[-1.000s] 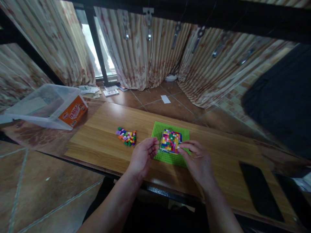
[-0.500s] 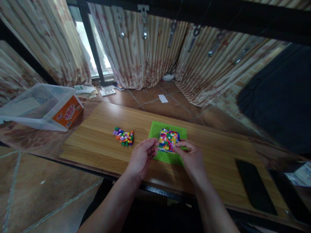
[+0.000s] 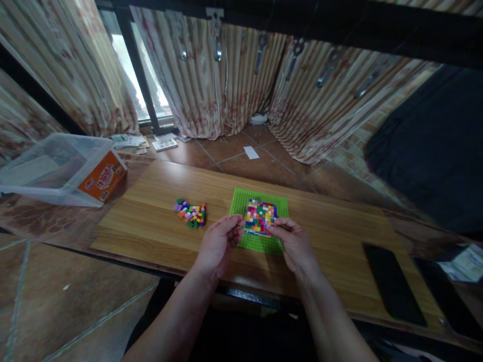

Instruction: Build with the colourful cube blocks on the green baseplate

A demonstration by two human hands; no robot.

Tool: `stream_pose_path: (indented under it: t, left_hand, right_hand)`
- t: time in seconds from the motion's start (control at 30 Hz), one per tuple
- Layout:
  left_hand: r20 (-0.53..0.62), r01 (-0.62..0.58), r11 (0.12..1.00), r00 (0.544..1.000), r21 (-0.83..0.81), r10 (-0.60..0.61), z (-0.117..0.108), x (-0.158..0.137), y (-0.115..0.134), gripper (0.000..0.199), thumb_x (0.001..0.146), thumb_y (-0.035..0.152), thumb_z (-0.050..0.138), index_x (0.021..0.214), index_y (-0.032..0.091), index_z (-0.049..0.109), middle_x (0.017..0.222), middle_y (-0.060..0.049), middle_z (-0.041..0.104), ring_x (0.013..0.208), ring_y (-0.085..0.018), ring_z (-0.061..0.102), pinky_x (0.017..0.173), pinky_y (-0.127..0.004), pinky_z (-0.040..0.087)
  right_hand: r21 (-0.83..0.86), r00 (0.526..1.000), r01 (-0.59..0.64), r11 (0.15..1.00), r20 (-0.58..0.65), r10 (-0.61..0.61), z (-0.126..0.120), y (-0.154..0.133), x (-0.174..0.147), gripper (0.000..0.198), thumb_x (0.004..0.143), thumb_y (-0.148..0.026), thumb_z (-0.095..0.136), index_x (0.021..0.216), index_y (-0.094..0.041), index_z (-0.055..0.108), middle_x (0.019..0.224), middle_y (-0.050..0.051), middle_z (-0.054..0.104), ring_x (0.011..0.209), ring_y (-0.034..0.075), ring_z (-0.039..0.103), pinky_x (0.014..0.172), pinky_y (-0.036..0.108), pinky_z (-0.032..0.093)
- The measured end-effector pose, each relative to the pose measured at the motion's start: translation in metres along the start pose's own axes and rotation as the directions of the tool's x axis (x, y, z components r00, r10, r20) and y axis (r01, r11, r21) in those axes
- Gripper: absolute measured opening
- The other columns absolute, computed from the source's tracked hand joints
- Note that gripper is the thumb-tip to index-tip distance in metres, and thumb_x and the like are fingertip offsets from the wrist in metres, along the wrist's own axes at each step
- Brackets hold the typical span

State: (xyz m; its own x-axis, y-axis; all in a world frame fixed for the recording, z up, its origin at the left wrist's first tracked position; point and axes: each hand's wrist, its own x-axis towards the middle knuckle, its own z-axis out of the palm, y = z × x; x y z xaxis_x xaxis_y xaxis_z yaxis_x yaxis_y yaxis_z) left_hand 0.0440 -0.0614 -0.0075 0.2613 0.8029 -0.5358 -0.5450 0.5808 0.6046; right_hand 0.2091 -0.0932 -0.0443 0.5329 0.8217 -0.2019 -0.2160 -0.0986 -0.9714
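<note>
A square block of small toy bricks (image 3: 260, 215) in many colours lies over the green studded baseplate (image 3: 237, 198) in the middle of the tabletop. At its left edge, my left hand (image 3: 222, 240) is closed, thumb and index finger pinched at the near left corner. Thumb and fingers of my right hand (image 3: 296, 244) grip the block's near right side. A thin, pale edge shows along its front; whether the block rests on the baseplate or is slightly raised, I cannot tell. To the left lies a loose pile of bricks (image 3: 192, 213).
A clear plastic bin (image 3: 68, 188) with an orange label stands at the far left. A black flat slab (image 3: 392, 284) lies at the right, with another dark flat object (image 3: 449, 296) beyond it. Metal hooks (image 3: 218, 48) hang from a dark bar above the table.
The right fingers have drawn together at the block's right side; they were more spread before. The left hand keeps its place at the left edge. The whole view has shifted slightly.
</note>
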Motion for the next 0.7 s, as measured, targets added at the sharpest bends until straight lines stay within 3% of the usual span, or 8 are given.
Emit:
stream_pose_path:
  t: [0.13,0.23,0.3,0.37,0.43,0.53,0.6,0.7]
  left_hand:
    - [-0.013,-0.022,1.000,1.000,-0.001,0.022,-0.002,-0.001,0.007,0.008,0.075,0.016,0.067,0.082,0.012,0.069,0.073,-0.003,0.068,0.059,-0.007,0.058,0.054,-0.018,0.045]
    - [-0.040,-0.093,0.995,0.995,-0.027,0.092,-0.013,0.000,0.027,0.007,0.074,0.016,0.065,0.080,0.012,0.068,0.072,-0.003,0.067,0.059,-0.008,0.059,0.057,-0.018,0.046]
    - [-0.105,-0.210,0.977,0.973,-0.036,0.206,-0.026,0.002,0.047,0.008,0.072,0.016,0.065,0.079,0.013,0.067,0.073,-0.003,0.067,0.060,-0.008,0.059,0.059,-0.018,0.046]
    - [-0.214,-0.355,0.935,0.913,0.002,0.347,-0.044,0.007,0.066,0.009,0.069,0.018,0.067,0.077,0.014,0.066,0.071,-0.001,0.066,0.060,-0.008,0.059,0.061,-0.019,0.046]
    - [-0.309,-0.453,0.887,0.833,0.095,0.459,-0.065,0.014,0.082,0.011,0.067,0.020,0.068,0.076,0.015,0.066,0.072,-0.001,0.065,0.063,-0.009,0.059,0.061,-0.019,0.044]
    - [-0.351,-0.482,0.806,0.730,0.343,0.586,-0.091,0.029,0.093,0.013,0.070,0.026,0.066,0.079,0.017,0.067,0.079,-0.003,0.068,0.077,-0.014,0.062,0.070,-0.023,0.046]
    - [-0.273,-0.512,0.714,0.686,0.477,0.675,-0.103,0.040,0.093,0.015,0.076,0.027,0.062,0.086,0.018,0.068,0.094,-0.006,0.070,0.097,-0.018,0.062,0.087,-0.027,0.045]
    - [-0.215,-0.549,0.672,0.673,0.497,0.708,-0.113,0.054,0.089,0.017,0.080,0.025,0.061,0.094,0.018,0.067,0.111,-0.008,0.068,0.114,-0.018,0.057,0.103,-0.029,0.036]
  right_hand:
    - [-0.020,0.999,0.018,1.000,0.029,-0.018,-0.003,0.005,0.002,0.030,0.050,-0.030,0.083,0.068,-0.019,0.062,0.068,-0.003,0.062,0.066,0.013,0.057,0.069,0.031,0.047]
    - [-0.118,0.996,0.084,0.990,0.021,-0.082,-0.008,0.003,0.002,0.031,0.055,-0.036,0.082,0.073,-0.019,0.063,0.072,-0.002,0.063,0.069,0.015,0.058,0.071,0.033,0.048]
    - [-0.294,0.968,0.229,0.928,-0.033,-0.249,-0.009,-0.004,-0.003,0.032,0.061,-0.040,0.079,0.081,-0.020,0.066,0.079,0.001,0.064,0.073,0.017,0.059,0.072,0.035,0.048]
    - [-0.422,0.901,0.385,0.821,-0.020,-0.433,-0.003,-0.013,-0.014,0.029,0.070,-0.043,0.074,0.089,-0.021,0.067,0.090,0.004,0.065,0.081,0.019,0.060,0.077,0.037,0.049]
    - [-0.467,0.839,0.527,0.710,0.150,-0.523,0.013,-0.018,-0.028,0.026,0.077,-0.041,0.069,0.095,-0.022,0.066,0.098,0.006,0.064,0.086,0.020,0.061,0.082,0.040,0.050]
    - [-0.468,0.747,0.664,0.584,0.462,-0.479,0.055,-0.005,-0.048,0.034,0.084,-0.037,0.062,0.115,-0.023,0.060,0.118,0.010,0.060,0.109,0.025,0.058,0.094,0.045,0.047]
    - [-0.486,0.685,0.725,0.488,0.580,-0.440,0.089,0.014,-0.053,0.055,0.082,-0.037,0.063,0.132,-0.021,0.048,0.132,0.014,0.053,0.125,0.029,0.048,0.104,0.050,0.040]
    - [-0.550,0.667,0.745,0.378,0.642,-0.379,0.135,0.048,-0.044,0.081,0.077,-0.042,0.067,0.144,-0.012,0.032,0.148,0.022,0.036,0.140,0.035,0.031,0.110,0.053,0.032]
